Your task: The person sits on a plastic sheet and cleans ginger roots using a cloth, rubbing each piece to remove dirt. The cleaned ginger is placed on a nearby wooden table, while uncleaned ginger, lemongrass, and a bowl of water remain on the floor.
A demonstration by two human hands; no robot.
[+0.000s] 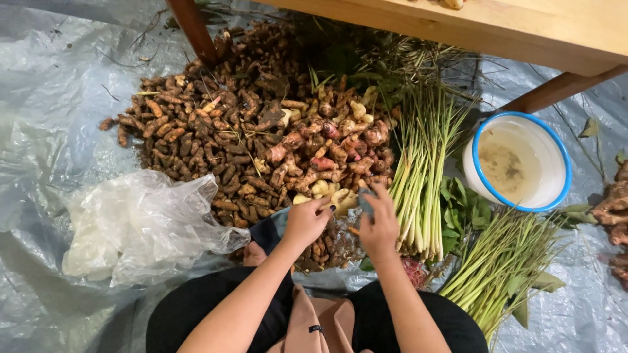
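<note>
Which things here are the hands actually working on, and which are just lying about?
In hand:
left hand on a pale root piece
right hand holding a small grey thing, unclear
pinkish root heap

Lying about:
clear plastic bag
white blue-rimmed bucket
lemongrass bundles

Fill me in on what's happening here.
A person sits on a plastic sheet before a heap of brown roots. The left hand pinches a pale root piece at the heap's near edge; the right hand holds a small dark object beside it. Lemongrass bundles and a blue-rimmed white bucket lie to the right.
</note>
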